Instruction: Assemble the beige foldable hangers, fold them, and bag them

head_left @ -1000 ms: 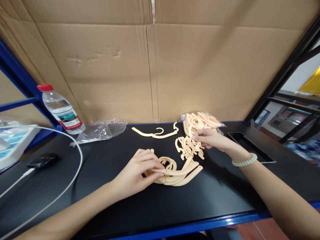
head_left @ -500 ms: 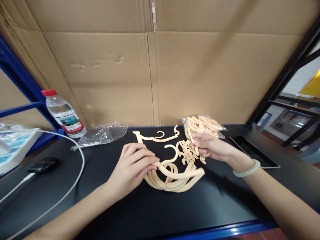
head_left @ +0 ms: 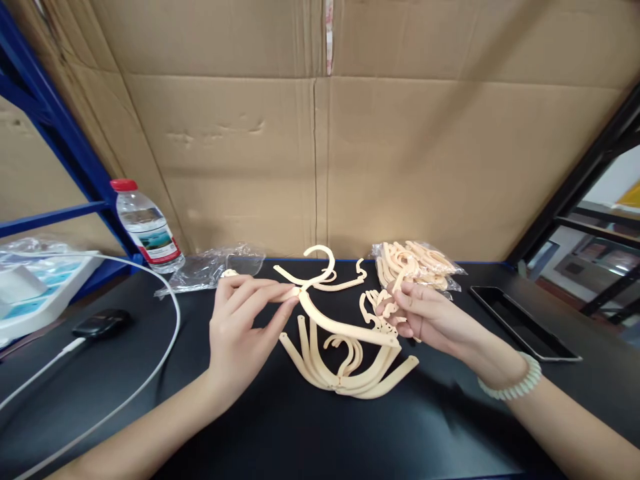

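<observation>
My left hand [head_left: 245,333] pinches a beige folding clothes hanger [head_left: 345,327] near its middle, by the hook. One arm of it reaches right, above a stack of similar hangers [head_left: 337,383] on the table. In my right hand [head_left: 433,310], thumb and fingers grip a small curved beige plastic piece [head_left: 404,275]. Right below those fingers lies a pile of small S-shaped beige pieces [head_left: 373,310], partly covered by the hand. Behind the held hanger, another hanger [head_left: 337,287] lies with an S-shaped piece at its right end.
A clear bag of beige parts [head_left: 420,263] sits at the back right, near a black tablet-like device [head_left: 520,323]. Leftward are a crumpled plastic bag [head_left: 215,263], a water bottle [head_left: 150,230], a black gadget [head_left: 103,323] and a white cable [head_left: 173,333]. Cardboard [head_left: 225,153] walls the back.
My left hand has lifted the hanger off the stack and tilted it, its hook now higher. My right hand has come slightly away from the pile with the small piece. The view has shifted a little.
</observation>
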The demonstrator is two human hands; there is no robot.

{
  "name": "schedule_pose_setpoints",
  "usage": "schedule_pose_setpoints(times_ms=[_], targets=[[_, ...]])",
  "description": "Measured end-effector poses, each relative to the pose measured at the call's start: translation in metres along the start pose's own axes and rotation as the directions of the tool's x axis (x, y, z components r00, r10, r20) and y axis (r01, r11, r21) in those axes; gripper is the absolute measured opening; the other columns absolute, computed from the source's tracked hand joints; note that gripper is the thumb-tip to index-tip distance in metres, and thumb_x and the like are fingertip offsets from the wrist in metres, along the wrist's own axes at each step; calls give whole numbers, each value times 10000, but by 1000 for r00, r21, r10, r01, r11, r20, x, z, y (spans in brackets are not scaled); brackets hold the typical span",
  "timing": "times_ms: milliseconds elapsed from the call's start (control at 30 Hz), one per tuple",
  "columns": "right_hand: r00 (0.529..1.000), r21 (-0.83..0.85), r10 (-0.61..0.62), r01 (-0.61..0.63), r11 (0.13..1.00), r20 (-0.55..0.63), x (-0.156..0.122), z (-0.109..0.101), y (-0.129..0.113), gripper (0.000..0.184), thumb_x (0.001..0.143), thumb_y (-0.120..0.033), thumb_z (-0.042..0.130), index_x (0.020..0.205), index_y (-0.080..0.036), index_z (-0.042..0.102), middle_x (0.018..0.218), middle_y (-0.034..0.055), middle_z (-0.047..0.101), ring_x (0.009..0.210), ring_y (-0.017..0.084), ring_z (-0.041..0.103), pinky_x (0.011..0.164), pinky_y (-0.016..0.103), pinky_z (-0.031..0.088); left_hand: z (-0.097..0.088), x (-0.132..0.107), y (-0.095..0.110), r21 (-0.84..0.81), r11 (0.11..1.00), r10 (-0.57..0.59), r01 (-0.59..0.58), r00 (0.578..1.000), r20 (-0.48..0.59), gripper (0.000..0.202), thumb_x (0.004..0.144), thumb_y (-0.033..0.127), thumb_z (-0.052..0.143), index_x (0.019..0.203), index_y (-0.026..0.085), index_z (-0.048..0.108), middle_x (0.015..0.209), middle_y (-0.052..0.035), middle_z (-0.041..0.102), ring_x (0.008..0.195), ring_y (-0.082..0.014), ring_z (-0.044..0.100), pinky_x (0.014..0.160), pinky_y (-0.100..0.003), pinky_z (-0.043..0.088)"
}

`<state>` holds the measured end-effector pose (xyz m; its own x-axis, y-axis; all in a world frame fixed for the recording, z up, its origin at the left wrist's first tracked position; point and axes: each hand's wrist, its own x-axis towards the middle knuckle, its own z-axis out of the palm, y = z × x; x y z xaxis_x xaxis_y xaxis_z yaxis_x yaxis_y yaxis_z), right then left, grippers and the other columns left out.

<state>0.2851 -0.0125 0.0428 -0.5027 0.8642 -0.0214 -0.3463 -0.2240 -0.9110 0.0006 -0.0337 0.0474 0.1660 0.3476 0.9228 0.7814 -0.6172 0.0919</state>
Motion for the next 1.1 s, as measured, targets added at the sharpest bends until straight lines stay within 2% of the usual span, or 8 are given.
schedule_pose_setpoints(times_ms=[100,233,367,433,600,800,933,1100], targets=[[1000,55,12,-13,998,8,-3,6,2,244,874,-347,668,780,-190,507,894,92,716,746,135,651,476,164,461,1,0,-5,12,1000,0,0,999,-38,107,806,133,717,875,202,671,807,-18,697,779,-190,585,732,-358,498],[999,86,20,-22,996,26,-5,11,1,182,915,-352,612,861,-196,534,1035,114,701,874,168,674,499,182,514,3,-2,-7,-81,996,-40,38,999,-27,143,824,89,683,928,184,659,882,-17,647,756,-132,608,600,-241,539],[991,67,118,-122,990,61,-8,14,-1,201,910,-372,612,896,-182,550,1151,135,667,960,256,699,553,250,575,5,-5,-7,-107,993,-44,42,999,-15,160,841,73,655,956,184,641,943,-17,606,765,-107,617,614,-210,574],[989,45,130,-134,990,72,-8,15,-1,202,900,-361,629,897,-174,553,1169,139,661,934,254,713,563,249,583,6,-6,-7,-99,995,-18,16,1000,-15,166,841,68,649,960,184,640,988,-31,600,779,-112,620,607,-211,572],[995,8,97,-97,995,12,-7,13,1,210,854,-312,696,877,-188,528,1097,93,692,898,203,726,625,231,596,7,-9,-4,-118,993,26,-20,998,55,162,838,54,634,951,166,608,1002,-52,670,695,-101,623,553,-204,525],[991,-7,111,-112,994,-71,-3,6,4,238,825,-307,728,882,-197,525,965,50,707,853,170,726,648,210,587,10,-16,1,-179,982,-28,52,990,136,96,871,107,603,913,176,551,941,-41,695,686,-101,649,569,-193,521],[990,-58,94,-100,993,-104,-1,4,5,244,801,-312,750,933,-200,578,862,11,683,800,154,718,647,215,584,12,-19,3,-145,985,-65,96,977,203,137,894,140,576,1025,173,554,851,-20,659,571,-88,564,559,-224,492],[986,-96,72,-87,992,-153,1,1,8,241,774,-327,771,928,-177,662,833,21,680,778,143,698,692,236,589,14,-20,4,-171,982,-27,79,958,286,267,928,99,495,1177,179,551,960,-63,677,817,-157,611,677,-270,503]])
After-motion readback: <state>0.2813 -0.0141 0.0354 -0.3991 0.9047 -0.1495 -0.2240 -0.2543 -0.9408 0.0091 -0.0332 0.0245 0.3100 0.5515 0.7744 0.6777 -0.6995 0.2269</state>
